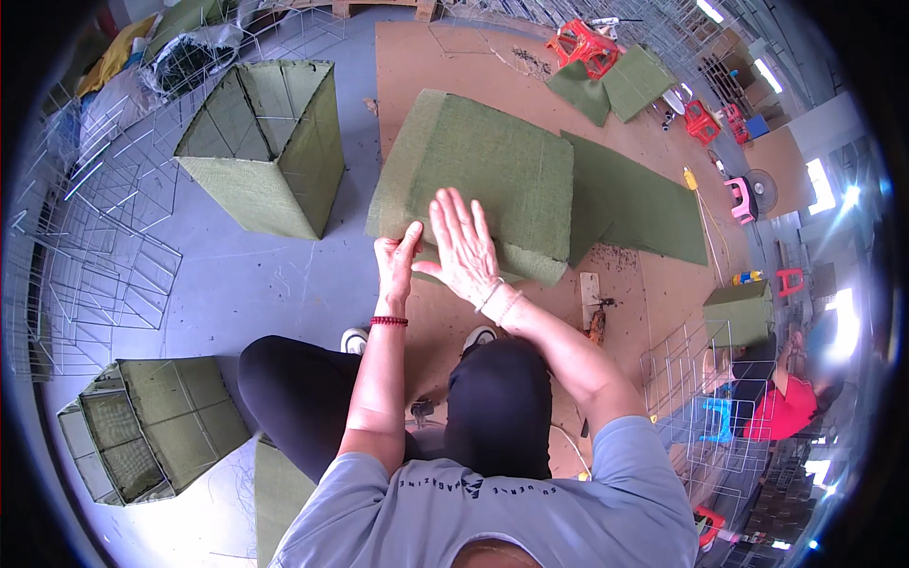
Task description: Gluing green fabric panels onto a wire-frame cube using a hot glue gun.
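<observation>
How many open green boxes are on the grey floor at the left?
2: the farther box at the upper left, the nearer box at the lower left. Others may be hidden.

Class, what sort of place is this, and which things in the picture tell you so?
Probably a workshop or small factory: bare wire frames crowd the left side, an open green box with wire ribs inside stands nearby, and another person in red is at right.

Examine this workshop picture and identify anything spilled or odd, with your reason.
Small dark scraps lie strewn across the flat brown floor covering, just below the olive-green fabric panel in the picture. They look odd, like litter, against the plainer surface around them.
</observation>
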